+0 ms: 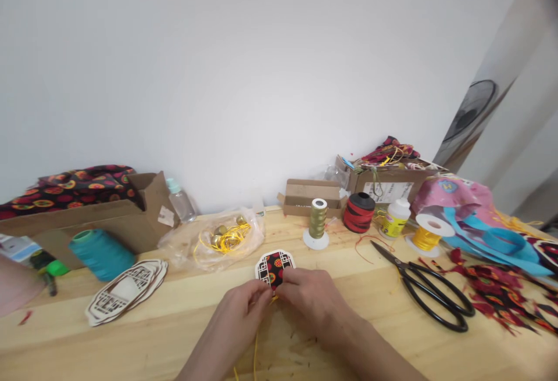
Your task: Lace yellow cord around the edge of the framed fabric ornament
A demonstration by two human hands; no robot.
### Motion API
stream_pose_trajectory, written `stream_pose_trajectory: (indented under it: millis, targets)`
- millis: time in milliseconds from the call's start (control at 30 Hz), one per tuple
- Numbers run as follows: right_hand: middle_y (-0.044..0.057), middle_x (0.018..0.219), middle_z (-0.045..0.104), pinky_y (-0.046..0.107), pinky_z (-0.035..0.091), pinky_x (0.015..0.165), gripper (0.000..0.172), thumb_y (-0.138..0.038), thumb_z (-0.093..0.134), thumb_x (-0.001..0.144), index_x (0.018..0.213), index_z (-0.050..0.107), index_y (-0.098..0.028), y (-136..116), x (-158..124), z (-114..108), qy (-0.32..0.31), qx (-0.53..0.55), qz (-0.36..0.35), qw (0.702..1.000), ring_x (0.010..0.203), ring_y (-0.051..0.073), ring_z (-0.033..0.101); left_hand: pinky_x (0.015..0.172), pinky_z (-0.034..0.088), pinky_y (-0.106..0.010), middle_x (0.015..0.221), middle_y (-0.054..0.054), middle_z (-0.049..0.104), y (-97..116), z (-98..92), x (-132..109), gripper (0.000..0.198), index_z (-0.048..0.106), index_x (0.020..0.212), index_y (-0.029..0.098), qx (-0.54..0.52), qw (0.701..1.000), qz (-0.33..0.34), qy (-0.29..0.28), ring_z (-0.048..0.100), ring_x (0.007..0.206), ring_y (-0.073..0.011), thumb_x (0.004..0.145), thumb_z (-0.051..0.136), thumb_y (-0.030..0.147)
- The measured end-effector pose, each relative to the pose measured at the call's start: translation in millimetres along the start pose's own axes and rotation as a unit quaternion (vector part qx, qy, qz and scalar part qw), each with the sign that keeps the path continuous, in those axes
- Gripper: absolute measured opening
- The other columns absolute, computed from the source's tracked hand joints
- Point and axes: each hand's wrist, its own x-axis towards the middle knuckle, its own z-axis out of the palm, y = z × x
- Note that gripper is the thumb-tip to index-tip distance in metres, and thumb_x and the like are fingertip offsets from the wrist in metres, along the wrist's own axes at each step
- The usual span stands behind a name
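A white cut-out frame point(261, 266) with red and black patterned fabric point(275, 265) in its middle lies in front of me on the wooden table. My left hand point(244, 306) is at its lower left edge, fingertips pinched together on a thin yellow cord point(256, 346) that trails down toward me. My right hand point(307, 297) meets it at the lower right edge, its fingers closed at the same spot. The fingertips nearly touch, and what lies between those of my right hand is too small to make out.
Black scissors point(429, 288) and fabric scraps point(497, 288) lie right. Behind stand a green thread spool point(318, 221), a red spool point(358, 214) and a glue bottle point(396, 218). Stacked frames point(126, 291), a teal cone point(102, 254) and a bag of bells point(224, 238) are left.
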Motion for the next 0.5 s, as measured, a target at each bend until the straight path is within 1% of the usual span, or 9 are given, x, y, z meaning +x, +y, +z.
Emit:
stream_pose_trajectory:
  millis: [100, 167, 233, 300, 333, 400, 467, 500]
  targets:
    - [-0.003, 0.072, 0.055, 0.024, 0.017, 0.045, 0.013, -0.022, 0.045, 0.079, 0.076, 0.057, -0.02, 0.1, 0.1, 1.3, -0.002, 0.001, 0.01, 1.0, 0.061, 0.01, 0.046, 0.06, 0.042, -0.022, 0.077, -0.003, 0.067, -2.1, 0.1, 2.0, 0.027, 0.064, 0.078, 0.016, -0.062, 0.998, -0.015, -0.03, 0.058, 0.073, -0.0194, 0.074, 0.044, 0.034]
    - [-0.003, 0.074, 0.055, 0.024, 0.018, 0.046, 0.012, -0.022, 0.045, 0.079, 0.078, 0.057, -0.021, 0.1, 0.4, 1.3, -0.003, 0.007, 0.011, 1.0, 0.063, 0.01, 0.047, 0.063, 0.042, -0.021, 0.079, -0.002, 0.068, -2.7, -1.0, 2.5, 0.026, 0.065, 0.078, 0.017, -0.068, 0.997, -0.006, -0.034, 0.058, 0.076, -0.0198, 0.073, 0.045, 0.033]
    - [-0.003, 0.075, 0.056, 0.023, 0.018, 0.046, 0.012, -0.022, 0.044, 0.08, 0.079, 0.057, -0.021, 0.2, 0.9, 1.0, -0.004, 0.011, 0.008, 1.0, 0.064, 0.01, 0.048, 0.062, 0.04, -0.022, 0.074, -0.002, 0.068, -3.4, -1.5, 2.6, 0.027, 0.066, 0.074, 0.017, -0.047, 0.998, 0.005, -0.03, 0.057, 0.072, -0.0193, 0.073, 0.045, 0.034]
    - [-0.003, 0.074, 0.056, 0.023, 0.018, 0.046, 0.013, -0.023, 0.044, 0.08, 0.077, 0.057, -0.021, 0.4, 1.4, 1.1, -0.004, 0.01, 0.008, 1.0, 0.063, 0.009, 0.048, 0.057, 0.037, -0.021, 0.067, -0.001, 0.065, -5.0, -0.4, 2.7, 0.03, 0.065, 0.068, 0.016, -0.031, 0.999, 0.01, -0.022, 0.054, 0.065, -0.0173, 0.074, 0.043, 0.036]
    - [-0.003, 0.073, 0.055, 0.023, 0.018, 0.046, 0.014, -0.024, 0.044, 0.08, 0.075, 0.057, -0.021, 0.5, 1.6, 1.5, -0.001, 0.007, 0.01, 1.0, 0.062, 0.009, 0.047, 0.053, 0.035, -0.02, 0.061, 0.0, 0.062, -6.2, 0.6, 2.9, 0.033, 0.064, 0.065, 0.015, -0.033, 0.999, 0.006, -0.018, 0.051, 0.06, -0.0155, 0.074, 0.042, 0.037]
    - [-0.004, 0.07, 0.055, 0.023, 0.018, 0.045, 0.015, -0.024, 0.044, 0.08, 0.071, 0.056, -0.021, 0.6, 2.2, 2.5, 0.006, -0.001, 0.016, 1.0, 0.06, 0.009, 0.046, 0.045, 0.027, -0.018, 0.05, 0.003, 0.051, -9.2, 2.8, 3.8, 0.037, 0.061, 0.059, 0.012, -0.064, 0.998, -0.016, -0.023, 0.041, 0.05, -0.0108, 0.073, 0.043, 0.042]
    - [-0.004, 0.067, 0.054, 0.023, 0.018, 0.044, 0.015, -0.024, 0.046, 0.078, 0.068, 0.056, -0.021, 0.5, 2.8, 2.8, 0.013, -0.004, 0.025, 1.0, 0.057, 0.009, 0.046, 0.041, 0.019, -0.018, 0.045, 0.006, 0.04, -11.7, 4.1, 5.2, 0.04, 0.059, 0.058, 0.01, -0.131, 0.989, -0.051, -0.05, 0.03, 0.045, -0.0077, 0.07, 0.046, 0.046]
    - [-0.004, 0.066, 0.054, 0.022, 0.018, 0.044, 0.015, -0.024, 0.046, 0.078, 0.067, 0.056, -0.021, 0.5, 3.0, 2.4, 0.016, 0.0, 0.031, 0.999, 0.056, 0.008, 0.046, 0.041, 0.017, -0.018, 0.044, 0.007, 0.037, -12.3, 4.1, 6.0, 0.04, 0.059, 0.058, 0.01, -0.17, 0.981, -0.067, -0.066, 0.026, 0.045, -0.007, 0.068, 0.048, 0.047]
